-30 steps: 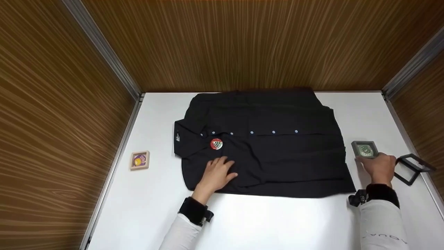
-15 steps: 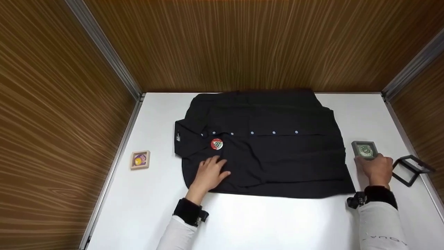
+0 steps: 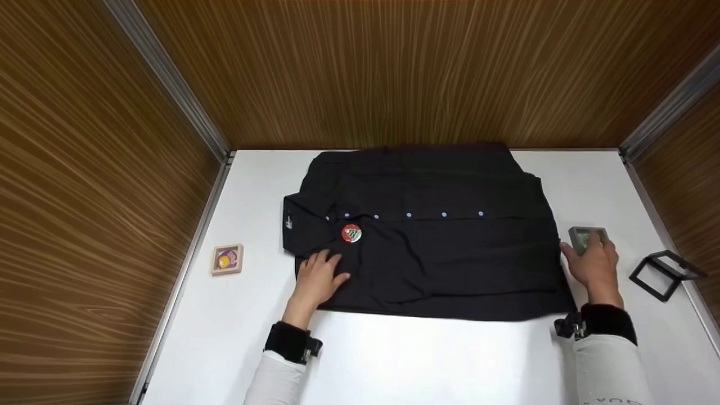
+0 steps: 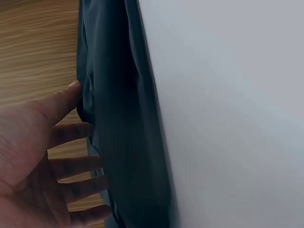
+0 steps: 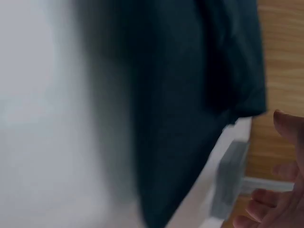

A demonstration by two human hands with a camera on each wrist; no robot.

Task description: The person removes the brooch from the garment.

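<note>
left of left fingers: square pale-wooden frame (image 3: 227,259). under left hand (image 3: 316,279), fingers spread: black fabric shirt (image 3: 444,259). ahead-right of fingertips: round red badge (image 3: 351,233). under right hand (image 3: 595,271), fingers spread: square grey frame (image 3: 579,236), contact unclear. right of those fingers: opened black square frame (image 3: 664,274). risks: creasing shirt by dragging, nudging grey frame by sweeping. counted: one shirt, one badge, six round pale buttons (image 3: 409,215), three frames.

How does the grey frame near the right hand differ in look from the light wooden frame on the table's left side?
The rim is grey on the grey frame, pale tan on the light wooden frame. Inside, the grey frame shows green, the light wooden frame yellow and purple. In the head view, the right hand partly covers the grey frame; the light wooden frame is uncovered. Both lie on the white table.
</note>
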